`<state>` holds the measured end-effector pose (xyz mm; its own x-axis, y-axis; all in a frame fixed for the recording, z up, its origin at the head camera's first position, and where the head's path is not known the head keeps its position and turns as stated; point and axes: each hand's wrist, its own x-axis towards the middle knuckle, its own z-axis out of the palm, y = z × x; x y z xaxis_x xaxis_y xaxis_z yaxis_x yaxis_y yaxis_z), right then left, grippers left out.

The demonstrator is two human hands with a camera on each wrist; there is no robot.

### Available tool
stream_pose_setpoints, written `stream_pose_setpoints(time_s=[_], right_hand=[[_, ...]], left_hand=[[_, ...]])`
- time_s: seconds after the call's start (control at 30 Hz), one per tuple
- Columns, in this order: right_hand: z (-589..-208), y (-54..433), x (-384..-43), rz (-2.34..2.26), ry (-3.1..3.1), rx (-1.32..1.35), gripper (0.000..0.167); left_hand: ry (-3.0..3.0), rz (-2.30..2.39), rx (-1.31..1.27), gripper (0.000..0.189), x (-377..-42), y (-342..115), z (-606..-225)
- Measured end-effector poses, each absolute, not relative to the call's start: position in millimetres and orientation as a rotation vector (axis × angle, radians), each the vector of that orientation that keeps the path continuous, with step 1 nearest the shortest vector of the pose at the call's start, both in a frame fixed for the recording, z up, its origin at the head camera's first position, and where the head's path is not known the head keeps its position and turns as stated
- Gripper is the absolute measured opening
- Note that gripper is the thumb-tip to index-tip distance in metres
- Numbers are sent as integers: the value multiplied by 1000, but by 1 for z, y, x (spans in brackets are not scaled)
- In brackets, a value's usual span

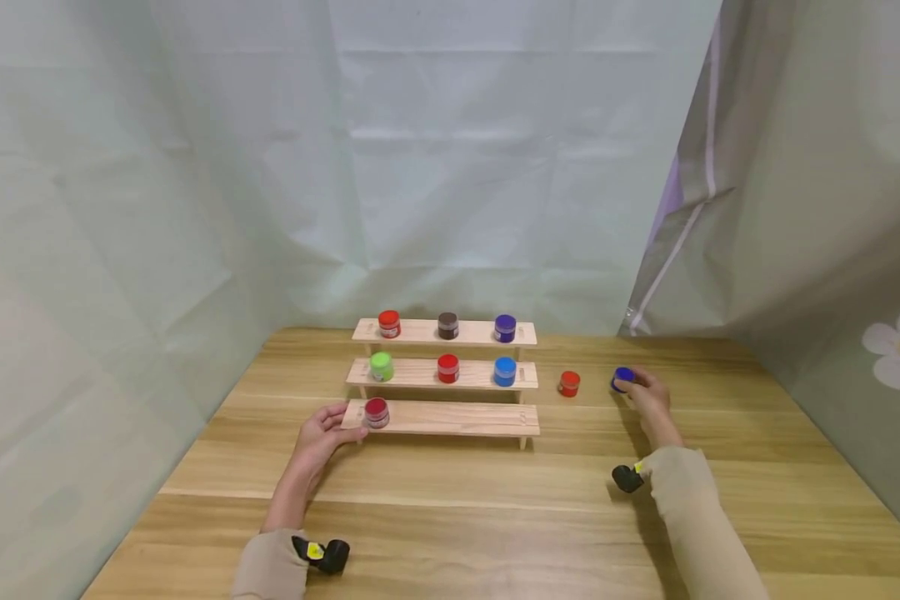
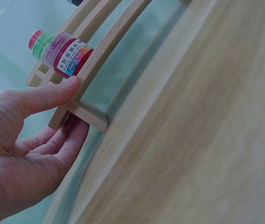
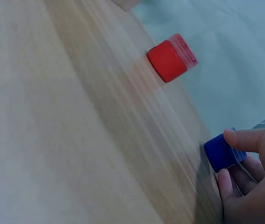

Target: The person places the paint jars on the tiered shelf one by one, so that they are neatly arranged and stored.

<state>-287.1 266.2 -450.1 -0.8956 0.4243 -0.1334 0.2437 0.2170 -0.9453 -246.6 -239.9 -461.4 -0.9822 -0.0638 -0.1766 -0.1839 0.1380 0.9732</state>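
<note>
A three-tier wooden shelf [image 1: 450, 418] stands on the table with small paint jars on it. My left hand [image 1: 324, 437] grips the left end of its lowest tier, thumb on the top edge and fingers beneath, as the left wrist view shows. Just beside that thumb sits a dark red paint jar [image 2: 73, 57]. To the right of the shelf, my right hand [image 1: 651, 402] pinches a blue paint jar [image 3: 219, 151] between thumb and fingers, low at the tabletop. A red paint jar [image 3: 167, 60] stands on the table between the shelf and the right hand.
On the top tier are a red jar [image 1: 389, 324], a dark brown jar [image 1: 447, 326] and a dark blue jar [image 1: 505, 329]. The middle tier bears a green jar [image 1: 381, 367], another red jar [image 1: 447, 368] and a lighter blue jar [image 1: 505, 372]. A pale curtain [image 1: 450, 167] hangs behind the table.
</note>
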Motion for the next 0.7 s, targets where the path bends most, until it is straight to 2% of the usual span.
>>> stream_pose_setpoints(time_s=[0.7], right_hand=[[-451,271,-283,1885,-2228,-663,59]], left_hand=[[2280,1989,-257,72,-246,-239,-459]])
